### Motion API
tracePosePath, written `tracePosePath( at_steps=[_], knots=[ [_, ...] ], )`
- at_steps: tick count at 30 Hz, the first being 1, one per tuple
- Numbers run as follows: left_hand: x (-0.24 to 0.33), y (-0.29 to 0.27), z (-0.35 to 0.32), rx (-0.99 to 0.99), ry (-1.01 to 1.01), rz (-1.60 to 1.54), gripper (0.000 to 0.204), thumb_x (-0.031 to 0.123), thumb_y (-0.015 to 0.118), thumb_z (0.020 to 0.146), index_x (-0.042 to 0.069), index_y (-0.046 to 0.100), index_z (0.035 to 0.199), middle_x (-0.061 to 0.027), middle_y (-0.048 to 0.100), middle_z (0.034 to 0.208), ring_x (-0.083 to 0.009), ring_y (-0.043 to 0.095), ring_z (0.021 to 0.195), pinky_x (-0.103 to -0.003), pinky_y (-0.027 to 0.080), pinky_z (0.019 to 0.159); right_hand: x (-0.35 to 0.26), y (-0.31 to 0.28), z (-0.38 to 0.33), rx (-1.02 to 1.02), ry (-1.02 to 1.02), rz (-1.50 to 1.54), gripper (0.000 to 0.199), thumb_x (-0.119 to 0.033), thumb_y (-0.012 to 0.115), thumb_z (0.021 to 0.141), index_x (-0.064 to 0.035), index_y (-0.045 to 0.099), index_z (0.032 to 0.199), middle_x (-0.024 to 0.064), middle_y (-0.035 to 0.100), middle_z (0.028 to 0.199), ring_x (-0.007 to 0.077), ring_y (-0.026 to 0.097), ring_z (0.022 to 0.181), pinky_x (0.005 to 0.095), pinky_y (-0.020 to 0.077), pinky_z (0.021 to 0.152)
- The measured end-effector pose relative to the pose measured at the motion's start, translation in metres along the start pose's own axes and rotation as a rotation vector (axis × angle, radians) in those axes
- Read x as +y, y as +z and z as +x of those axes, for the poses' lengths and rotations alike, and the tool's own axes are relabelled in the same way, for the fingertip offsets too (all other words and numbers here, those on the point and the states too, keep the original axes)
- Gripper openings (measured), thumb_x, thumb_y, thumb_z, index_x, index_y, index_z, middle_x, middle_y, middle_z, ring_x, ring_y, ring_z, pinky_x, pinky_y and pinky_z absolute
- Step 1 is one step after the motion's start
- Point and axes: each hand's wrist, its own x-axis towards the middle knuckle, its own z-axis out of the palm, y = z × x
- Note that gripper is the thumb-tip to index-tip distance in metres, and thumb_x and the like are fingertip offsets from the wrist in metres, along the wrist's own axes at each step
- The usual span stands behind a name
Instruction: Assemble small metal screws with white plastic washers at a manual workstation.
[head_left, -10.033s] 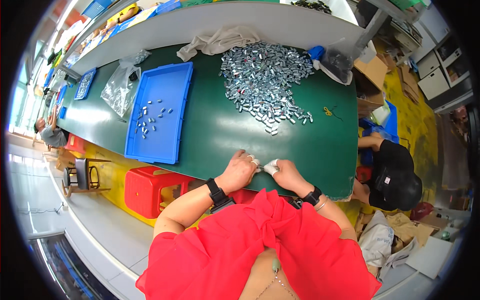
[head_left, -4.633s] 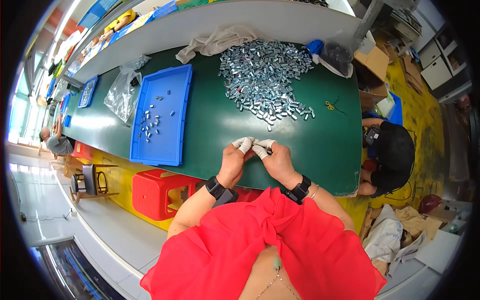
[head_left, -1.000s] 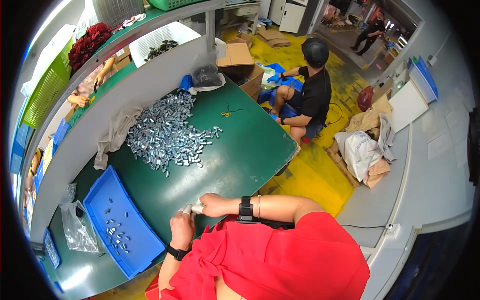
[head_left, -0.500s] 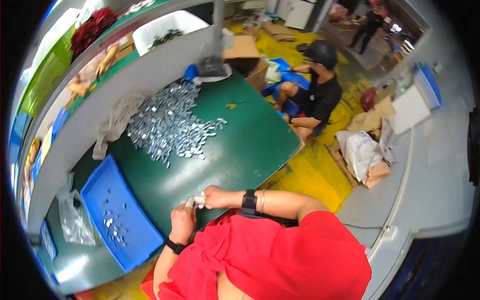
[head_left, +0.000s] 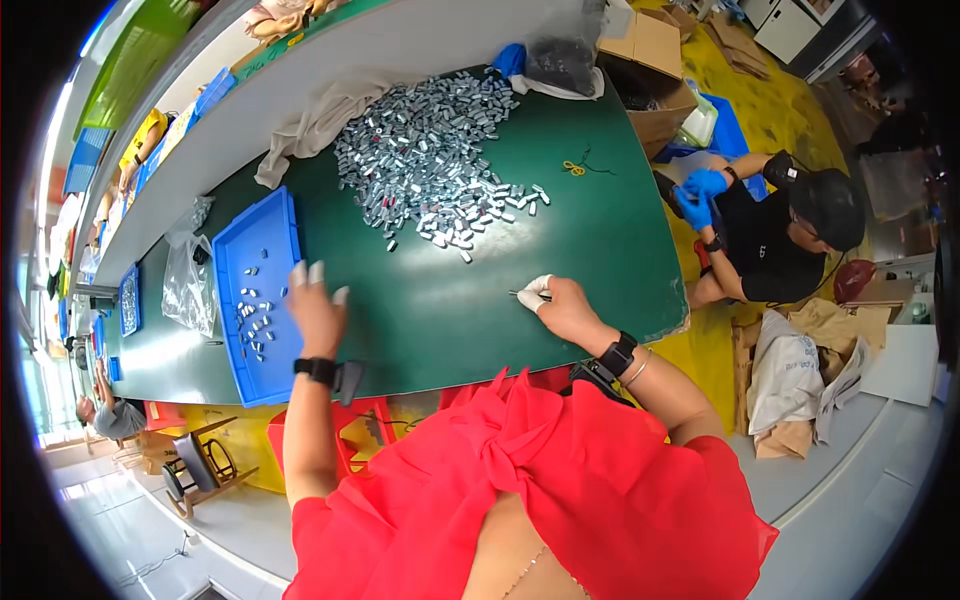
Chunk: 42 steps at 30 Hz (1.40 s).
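My left hand (head_left: 316, 315), slightly smeared by motion, is over the right rim of a shallow blue tray (head_left: 285, 225). Its fingers are apart, white covers are on the fingertips, and nothing shows in it. Several small silvery metal pieces (head_left: 256, 320) lie scattered in that tray. Above the green table, to the right, my right hand (head_left: 572, 312) pinches a thin, dark, pointed tool (head_left: 514, 292) between white-covered fingers; most of it is hidden. Beyond both hands spreads a large heap of similar metal pieces (head_left: 430, 150), a few of them red.
A yellow twist of cord (head_left: 574, 168) lies on the green table (head_left: 430, 330). Clear plastic bags (head_left: 188, 285) sit left of the tray, and a pale cloth (head_left: 320, 130) lies against the partition. To the right, a co-worker in blue gloves (head_left: 705, 185) crouches beside a cardboard box (head_left: 645, 95).
My hands were together near the table's front edge; now they are apart, the left by the tray and the right farther over the table. The view has turned leftward.
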Motion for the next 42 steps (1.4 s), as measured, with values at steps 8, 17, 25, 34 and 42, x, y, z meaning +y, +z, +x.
tracePosePath(
  at_steps=[8,17,25,34,42],
  knots=[
    [0.244,0.051,0.073,-0.088,0.536,-0.381,0.043,0.025,0.062,0.076,0.012,0.052,0.116,-0.0124,0.043,0.126,-0.0318,0.034,0.123,-0.055,0.021,0.100,0.047,-0.020,-0.016,0.105,0.045,0.142,0.021,-0.019,0.064,0.079,0.0018,0.063,0.083,0.0134,0.065,0.073,0.0190,0.062,0.068,0.0300,0.0468,0.063],
    [0.233,0.101,0.081,-0.105,0.568,-0.367,0.023,0.017,0.054,0.082,0.009,0.055,0.104,-0.0098,0.049,0.119,-0.0284,0.035,0.123,-0.057,0.015,0.102,0.078,-0.039,-0.027,0.131,0.169,0.226,0.018,-0.015,0.065,0.079,0.0022,0.062,0.085,0.0090,0.064,0.071,0.0102,0.058,0.064,0.0257,0.0442,0.056],
    [0.170,0.062,0.021,-0.255,0.486,-0.325,0.027,0.015,0.057,0.079,0.010,0.054,0.106,-0.0097,0.046,0.121,-0.0289,0.034,0.123,-0.054,0.016,0.103,0.056,-0.035,-0.002,0.045,0.064,0.205,0.016,-0.013,0.063,0.080,0.0020,0.062,0.086,0.0062,0.063,0.070,0.0088,0.056,0.063,0.0248,0.0424,0.055],
    [0.177,0.049,0.101,-0.048,0.473,-0.473,0.036,0.017,0.061,0.077,0.009,0.051,0.111,-0.0149,0.042,0.124,-0.0340,0.034,0.122,-0.051,0.023,0.102,0.033,-0.045,0.027,0.134,0.053,0.117,0.019,-0.016,0.062,0.082,0.0025,0.061,0.085,0.0079,0.063,0.069,0.0116,0.057,0.063,0.0267,0.0436,0.056],
    [0.191,0.087,0.224,0.037,0.532,-0.476,0.041,0.019,0.060,0.078,0.005,0.049,0.115,-0.0186,0.043,0.124,-0.0365,0.037,0.119,-0.047,0.027,0.101,0.050,-0.074,0.028,0.358,0.052,0.166,0.014,-0.012,0.059,0.084,0.0017,0.060,0.085,-0.0021,0.055,0.066,0.0046,0.048,0.060,0.0204,0.0381,0.053]
  ],
)
